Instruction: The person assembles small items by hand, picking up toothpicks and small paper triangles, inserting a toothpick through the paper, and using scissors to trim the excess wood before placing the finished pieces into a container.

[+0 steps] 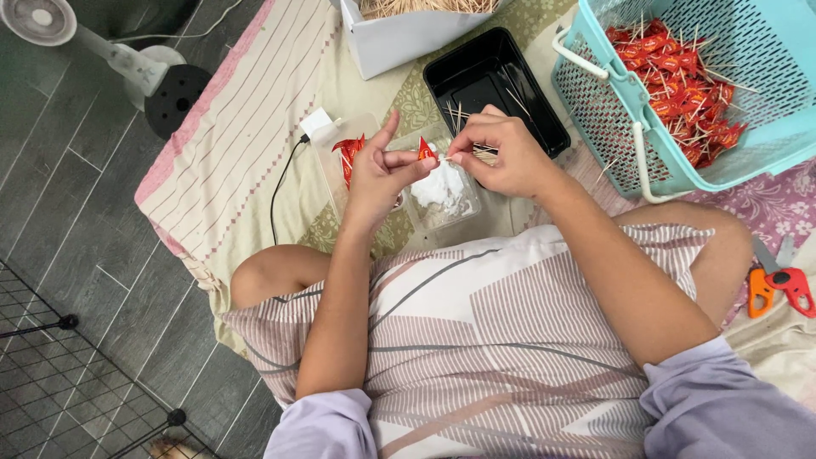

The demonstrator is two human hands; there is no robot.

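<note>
My left hand (378, 174) pinches a small red paper piece (425, 150) between thumb and fingertips, with the index finger sticking up free above it. My right hand (501, 153) is closed too, its thumb and forefinger nipped on a thin wooden stick (459, 158) whose tip meets the red piece, so the piece sits right between the two sets of fingertips, touching both. More thin sticks seem bunched under my right fingers, though I cannot tell how many. Just below my fingertips lies a clear plastic tray (455, 217) with something white (439, 189) in it. Beside my left thumb, on its outer side, a second clear tray (327, 170) holds a few more red pieces (349, 153). Beyond my right knuckles is a black tray (493, 81) with a couple of loose sticks in it, and farther beyond, a white box (404, 38) full of sticks. Well off past my right wrist stands a teal mesh basket (595, 110) heaped with finished red pieces on sticks (680, 89). Orange-red scissors (778, 285) lie near my right elbow. A pillow with pinkish stripes (510, 340) rests across my lap under both forearms.
</note>
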